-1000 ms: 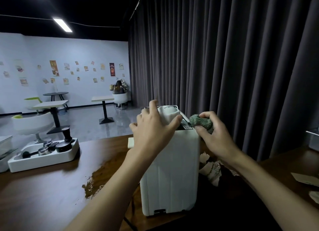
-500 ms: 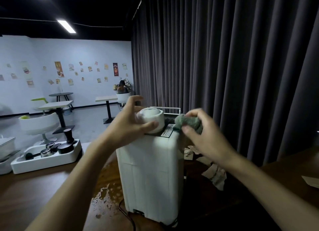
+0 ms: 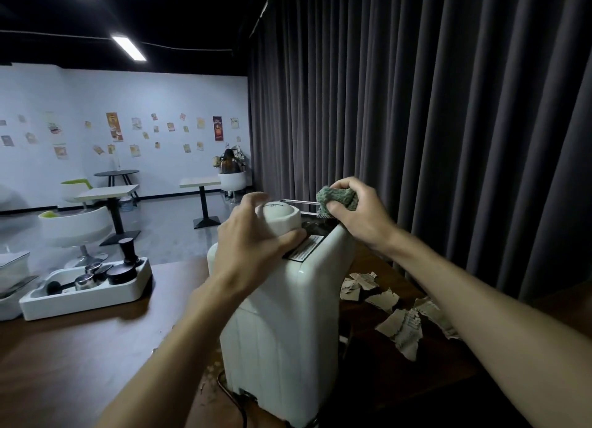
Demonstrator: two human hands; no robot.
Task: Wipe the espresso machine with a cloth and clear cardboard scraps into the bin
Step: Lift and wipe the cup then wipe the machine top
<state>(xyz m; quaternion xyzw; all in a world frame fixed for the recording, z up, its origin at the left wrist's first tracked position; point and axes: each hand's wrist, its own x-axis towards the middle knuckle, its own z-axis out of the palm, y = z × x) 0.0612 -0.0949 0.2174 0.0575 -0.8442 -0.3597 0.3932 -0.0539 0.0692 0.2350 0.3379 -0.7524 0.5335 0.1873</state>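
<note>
"Brown wood table (image 3: 80, 347) fills my feed, and a white espresso machine (image 3: 282, 331) stands upright on it," I report.

"And the scraps?"

"I see torn cardboard scraps (image 3: 397, 318) lying on the table just right of the machine. The left hand (image 3: 253, 254) curls round the round cap (image 3: 282, 219) on top. The right hand (image 3: 362, 216) clamps a bunched green cloth (image 3: 336, 197) against the metal rail (image 3: 298, 202) there."

R hand (image 3: 362, 218) w/ cloth (image 3: 336, 197) is now up at the metal rail (image 3: 298, 202) atop the espresso machine (image 3: 282, 315); L hand (image 3: 253, 251) wraps further round the white cap (image 3: 279, 219).
</note>
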